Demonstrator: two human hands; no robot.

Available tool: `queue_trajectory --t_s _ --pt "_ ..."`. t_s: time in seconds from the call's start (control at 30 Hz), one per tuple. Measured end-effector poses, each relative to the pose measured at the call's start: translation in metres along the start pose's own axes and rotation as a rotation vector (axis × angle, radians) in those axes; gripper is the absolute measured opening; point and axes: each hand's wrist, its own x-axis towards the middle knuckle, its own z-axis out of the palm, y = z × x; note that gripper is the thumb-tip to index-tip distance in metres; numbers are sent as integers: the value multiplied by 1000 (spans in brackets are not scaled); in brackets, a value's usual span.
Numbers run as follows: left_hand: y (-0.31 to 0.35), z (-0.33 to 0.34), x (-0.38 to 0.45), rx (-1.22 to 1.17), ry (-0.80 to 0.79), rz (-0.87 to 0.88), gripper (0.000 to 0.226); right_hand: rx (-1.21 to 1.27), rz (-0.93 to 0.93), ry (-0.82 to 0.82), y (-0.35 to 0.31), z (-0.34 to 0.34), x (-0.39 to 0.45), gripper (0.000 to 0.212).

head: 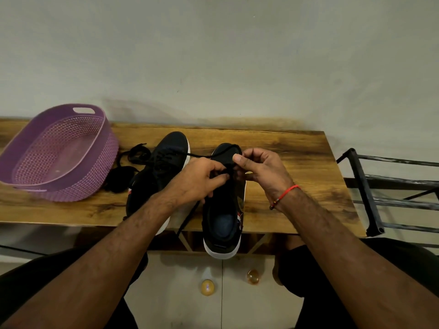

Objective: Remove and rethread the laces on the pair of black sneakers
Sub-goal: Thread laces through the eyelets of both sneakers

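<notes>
**Head view: both hands working a lace at the right-hand sneaker**

Nearest the camera, on the floor below the table edge, lie two small rounded yellowish objects [207, 287]; their nature cannot be determined. Dark-clothed knees frame them on either side.

The right-hand sneaker [223, 217] stands on the wooden table [297, 162] with its heel overhanging the near edge and its toe pointing away. It is black with a white sole and a dark blue insole showing in the open collar; red and white marking shows on its right flank.

Over its eyelet area the two hands meet. The left hand [197, 179] has its fingers curled, pinching a black lace [197, 156] at the sneaker's midsection. The right hand [261, 169], with a red thread bracelet [283, 195] at the wrist, is likewise curled, thumb and fingers pinching the same lace just beside the left fingertips. One run of the lace leads from the hands away to the left, across the toe of the second shoe; another strand hangs down past the table's near edge between the shoes.

The left-hand sneaker [166, 160], also black with a white sole, lies just beside the first, partly covered by the left forearm. Whether it is laced cannot be told.

Further left, a loose black lace [133, 157] lies in a heap on the table, between that sneaker and a purple perforated basket [99, 167].

A black metal rack [370, 198] stands to the table's right. A pale wall [213, 55] closes the scene.
</notes>
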Motion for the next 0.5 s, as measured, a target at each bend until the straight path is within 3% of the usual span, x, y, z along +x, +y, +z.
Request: queue_trajectory --t_s 0.23,0.43,0.5 --pt "3 -5 -1 -97 11 -77 9 -16 69 -24 1 -4 0 11" --pt "0 -23 0 -230 -168 -148 17 0 81 -3 2 -5 0 10" --pt "0 -26 -1 -185 -158 -136 18 8 88 -17 2 -4 1 10"
